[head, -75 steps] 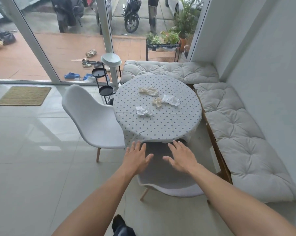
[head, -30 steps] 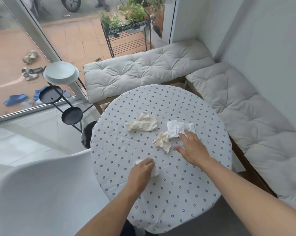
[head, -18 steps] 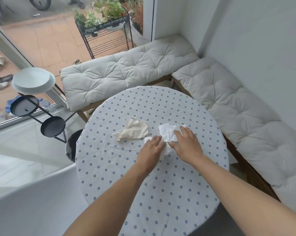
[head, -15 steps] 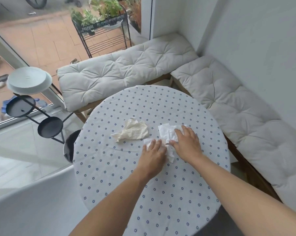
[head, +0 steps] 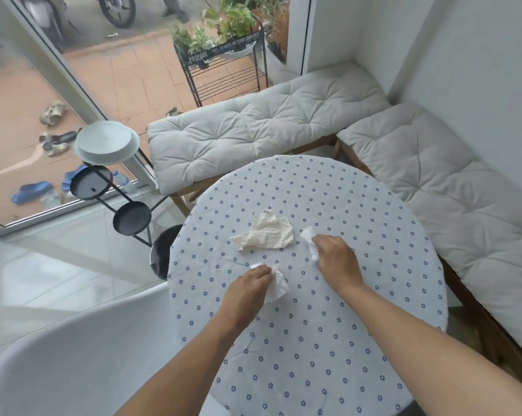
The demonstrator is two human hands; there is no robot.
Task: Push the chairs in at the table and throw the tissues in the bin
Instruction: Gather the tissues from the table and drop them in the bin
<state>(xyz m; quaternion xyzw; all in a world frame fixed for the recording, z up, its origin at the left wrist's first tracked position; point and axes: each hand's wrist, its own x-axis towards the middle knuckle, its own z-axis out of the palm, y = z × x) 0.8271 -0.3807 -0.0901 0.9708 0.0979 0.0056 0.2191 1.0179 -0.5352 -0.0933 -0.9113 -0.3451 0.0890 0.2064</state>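
Home dining nook: cushioned corner bench (head: 253,130), clothed round table (head: 358,205).

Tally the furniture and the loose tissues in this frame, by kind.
Round table: 1
White chair: 1
Bench cushions: 2
Tissue loose on the table: 1
Tissue in the left hand: 1
Tissue in the right hand: 1
Total: 7

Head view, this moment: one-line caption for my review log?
Both hands, left and right, clutch white tissues while a cream tissue lies on the dotted round table.
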